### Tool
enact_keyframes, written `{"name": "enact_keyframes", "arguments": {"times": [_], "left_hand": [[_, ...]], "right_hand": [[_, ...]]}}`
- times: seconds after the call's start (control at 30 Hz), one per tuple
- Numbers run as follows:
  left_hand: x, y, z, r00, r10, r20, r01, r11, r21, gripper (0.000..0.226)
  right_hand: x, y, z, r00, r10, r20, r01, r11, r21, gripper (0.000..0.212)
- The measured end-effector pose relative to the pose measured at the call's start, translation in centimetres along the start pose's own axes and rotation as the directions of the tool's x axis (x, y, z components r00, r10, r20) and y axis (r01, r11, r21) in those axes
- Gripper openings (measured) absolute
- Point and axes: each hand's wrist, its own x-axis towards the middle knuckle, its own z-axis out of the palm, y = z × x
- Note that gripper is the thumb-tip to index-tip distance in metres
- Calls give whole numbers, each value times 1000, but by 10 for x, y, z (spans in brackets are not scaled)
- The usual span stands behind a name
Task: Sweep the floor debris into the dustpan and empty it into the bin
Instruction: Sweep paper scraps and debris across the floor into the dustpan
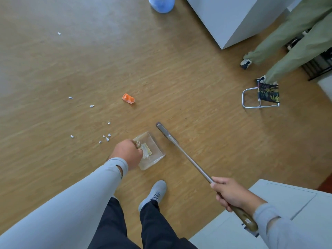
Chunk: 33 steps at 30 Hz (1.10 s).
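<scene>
Wood floor (188,83), debris not yet swept. Broom (186,155): long stiff metal shaft, light; right hand (231,193) is closed around it near the wooden grip, head on the floor just right of dustpan. Dustpan (152,153): clear rigid plastic, light, prob slippery; left hand (128,152) is closed on its handle. Orange wrapper (128,98) and white paper scraps (106,138) lie ahead-left, featherweight, likely to scatter w/ hard strokes.

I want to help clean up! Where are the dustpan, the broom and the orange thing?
dustpan (152,151): head view, on its clear tray.
broom (190,159): head view, on the metal handle.
orange scrap (128,98): head view, on its middle.
</scene>
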Motion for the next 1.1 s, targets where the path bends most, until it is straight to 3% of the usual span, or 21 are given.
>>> {"name": "enact_keyframes", "arguments": {"times": [0.1,0.2,0.33,0.43,0.57,0.8,0.93,1.1], "left_hand": [[0,-2,2,1000,-3,-8,3,1000,4,18],[1,-2,4,1000,-7,-12,7,1000,9,19],[-2,-5,3,1000,3,4,-3,1000,12,19],[-13,-24,-5,1000,6,21,-6,1000,-9,21],[-44,-69,-25,1000,-21,12,22,999,-46,23],[-92,-164,-80,996,-69,-57,60,988,-144,21],[-109,-217,-118,995,-80,-52,70,985,-159,14],[-114,-289,-158,993,-82,-90,66,983,-170,12]], "right_hand": [[19,-14,19,997,-32,-70,26,996,-86,53],[23,-24,53,999,-24,-26,19,982,-187,56],[3,-16,40,989,46,141,-35,996,-78,52],[-29,1,19,983,45,178,-52,998,37,51],[-57,-4,34,993,-51,102,58,996,-66,53],[-56,-77,97,991,-133,9,132,974,-187,48],[-70,-118,155,995,-100,22,102,982,-161,27],[-86,-164,223,995,-86,53,98,947,-306,15]]}}
